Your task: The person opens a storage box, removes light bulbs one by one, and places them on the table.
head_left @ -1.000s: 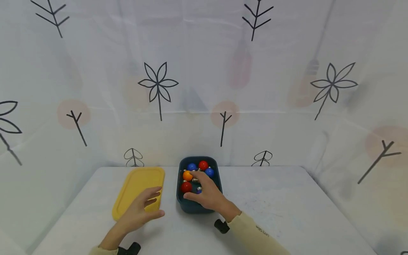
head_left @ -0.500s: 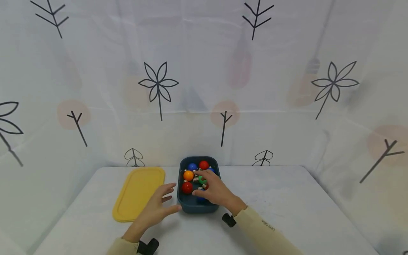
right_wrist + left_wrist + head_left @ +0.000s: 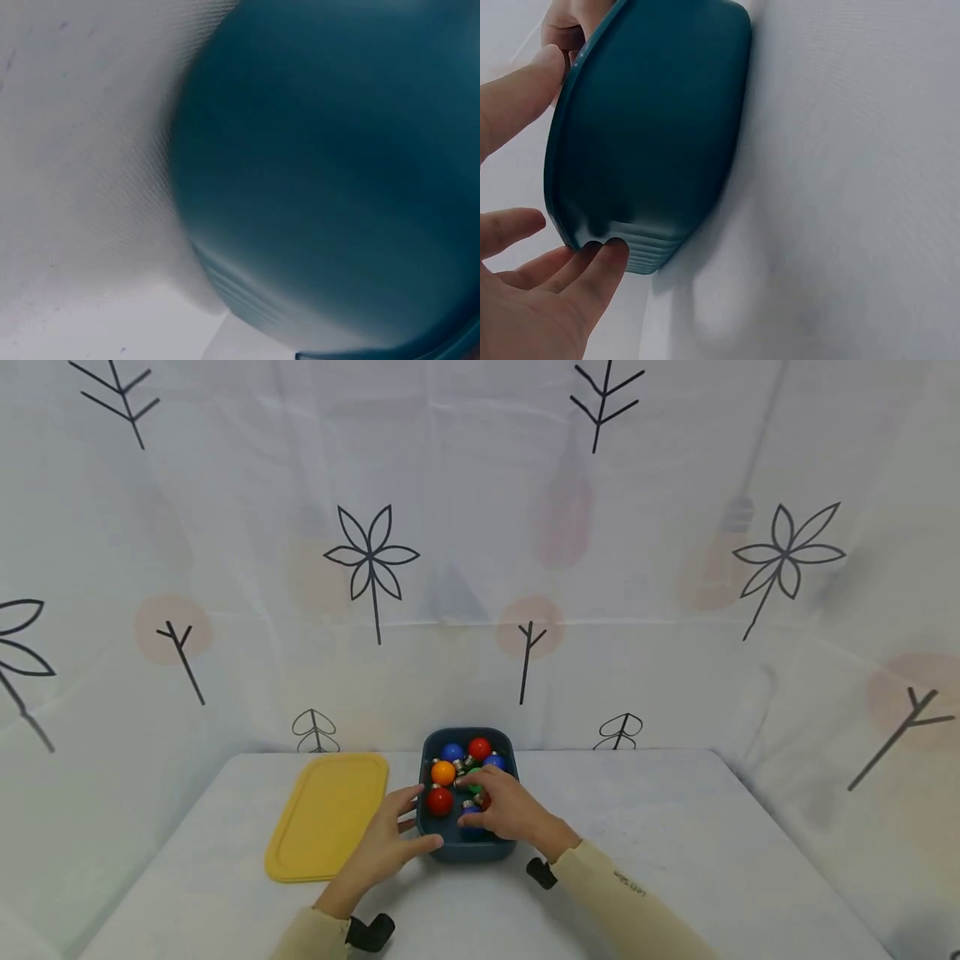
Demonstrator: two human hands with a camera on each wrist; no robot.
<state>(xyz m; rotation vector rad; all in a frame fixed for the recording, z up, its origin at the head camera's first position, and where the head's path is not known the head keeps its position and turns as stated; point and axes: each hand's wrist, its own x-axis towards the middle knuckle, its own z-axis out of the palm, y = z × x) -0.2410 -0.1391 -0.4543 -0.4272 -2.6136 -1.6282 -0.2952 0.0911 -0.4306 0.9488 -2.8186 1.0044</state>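
At lower centre, the left hand (image 3: 384, 843), loosely open, touches the tub (image 3: 468, 853), whose bulbs (image 3: 439, 802) might clash if the right hand (image 3: 513, 808), grip unclear, jostles them.

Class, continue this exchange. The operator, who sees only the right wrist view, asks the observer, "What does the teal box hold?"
Observer: An orange bulb, along with red, blue and green ones.
Operator: Where is the left hand?
Observer: At the near left corner of the box.
Operator: Does anything lie beside the box?
Observer: Yes, a flat yellow tray or lid lies on the table, to its left.
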